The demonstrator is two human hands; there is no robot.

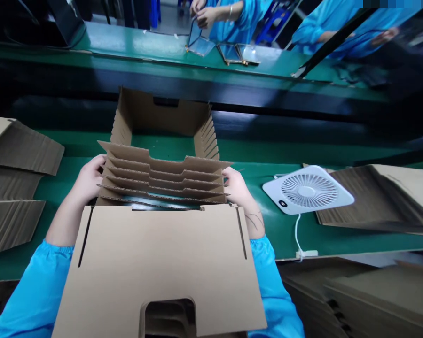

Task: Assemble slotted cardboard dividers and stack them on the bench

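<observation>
A cardboard divider frame [162, 176] with several slotted partition sheets stands on the green table. My left hand [88, 180] presses against its left side, fingers curled round the edge. My right hand [237, 187] grips its right side the same way. A large flat cardboard panel [162, 263] with slits and a cut-out handle leans toward me in front of the frame and covers my forearms. Behind the partitions, the frame's far walls [162, 115] stand open and hold nothing. Something dark and shiny shows under the nearest partitions.
A small white fan [308, 190] with a cable lies right of the frame. Stacks of flat cardboard [14, 183] sit at left, and more flat cardboard [380, 202] at right. Across the conveyor, people in blue sleeves [218, 14] handle glass panels [232, 51].
</observation>
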